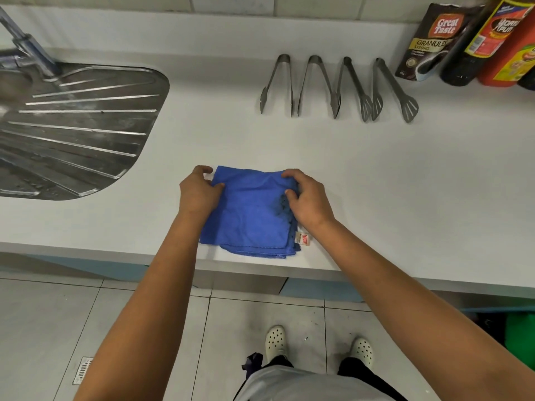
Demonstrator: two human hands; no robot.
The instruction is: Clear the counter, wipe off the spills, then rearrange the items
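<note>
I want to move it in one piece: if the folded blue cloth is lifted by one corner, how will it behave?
The blue cloth looks soft and layered, so it would probably droop and unfold. It seems light. The dark stain may be damp.

The worktop (376,175) lies bare across its middle and right, from the near edge to the row of four tongs (338,88) at the far side, so a hand could pass freely there. The far right corner is blocked by a coffee pouch (428,41) and bottles (492,39) standing close together. On the left the sink drainer (72,125) and tap (26,44) bound the flat surface, and the cloth (252,209) under both hands takes the near middle.
</note>
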